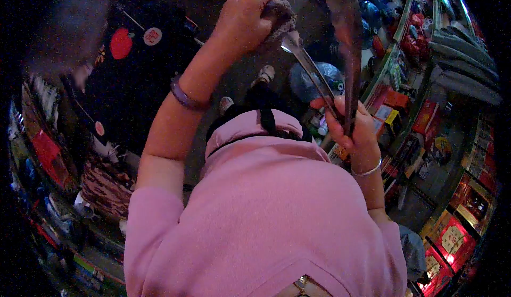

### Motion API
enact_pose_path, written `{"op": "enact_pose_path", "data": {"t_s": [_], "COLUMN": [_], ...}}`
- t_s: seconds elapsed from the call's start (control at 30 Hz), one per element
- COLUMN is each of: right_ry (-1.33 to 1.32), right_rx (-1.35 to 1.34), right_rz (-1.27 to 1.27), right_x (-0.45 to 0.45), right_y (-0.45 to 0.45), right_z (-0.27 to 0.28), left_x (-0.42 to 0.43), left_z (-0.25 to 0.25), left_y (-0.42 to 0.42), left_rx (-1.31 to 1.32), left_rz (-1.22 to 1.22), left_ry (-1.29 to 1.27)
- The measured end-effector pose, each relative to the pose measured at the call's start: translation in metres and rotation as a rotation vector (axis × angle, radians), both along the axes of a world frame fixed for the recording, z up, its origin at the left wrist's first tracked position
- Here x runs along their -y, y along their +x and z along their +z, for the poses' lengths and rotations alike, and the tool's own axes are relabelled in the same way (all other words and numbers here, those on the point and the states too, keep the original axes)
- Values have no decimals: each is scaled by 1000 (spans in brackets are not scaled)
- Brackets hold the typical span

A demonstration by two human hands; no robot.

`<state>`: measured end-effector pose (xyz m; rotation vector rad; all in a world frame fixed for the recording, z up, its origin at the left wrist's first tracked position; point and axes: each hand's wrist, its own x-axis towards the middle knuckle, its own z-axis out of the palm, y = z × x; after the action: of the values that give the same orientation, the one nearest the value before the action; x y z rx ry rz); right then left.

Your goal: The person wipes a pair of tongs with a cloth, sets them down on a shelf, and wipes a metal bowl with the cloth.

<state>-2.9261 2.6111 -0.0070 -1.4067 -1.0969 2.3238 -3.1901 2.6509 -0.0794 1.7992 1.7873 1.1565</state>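
Observation:
My left hand (242, 23) is closed around a bunched grey cloth (281, 19). The cloth is against the far end of one arm of a long metal tool that looks like tongs (314, 71). Its other arm rises beside it, blurred toward the top of the view. Both metal arms come together at my right hand (355, 129), whose fingers are wrapped round that end. A dark bracelet is on my left forearm and a pale bangle on my right wrist.
Dark fabric with red and white round designs (125, 73) hangs at the left. A clear plastic-wrapped item (314, 81) lies beyond my right hand. Shelves with boxes (396, 119) line the right side, near folded grey cloth (463, 63). My feet show on the floor.

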Motion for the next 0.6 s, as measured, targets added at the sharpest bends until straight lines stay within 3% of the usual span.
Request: {"op": "enact_pose_path", "data": {"t_s": [0.1,0.2,0.3,0.5,0.6], "right_ry": [7,54,40,-42,-62], "right_rx": [-43,78,67,38,-36], "right_rz": [-22,3,8,-25,-151], "right_x": [-1,-1,1,3,4], "right_y": [-1,-2,-2,2,10], "right_z": [0,3,3,-2,-1], "left_x": [3,9,9,3,-2], "left_z": [4,10,7,-27,-32], "left_y": [10,16,15,10,-9], "left_rx": [99,-55,-17,-20,-49], "left_rz": [-107,-27,1,85,352], "left_ry": [96,45,-43,38,18]}}
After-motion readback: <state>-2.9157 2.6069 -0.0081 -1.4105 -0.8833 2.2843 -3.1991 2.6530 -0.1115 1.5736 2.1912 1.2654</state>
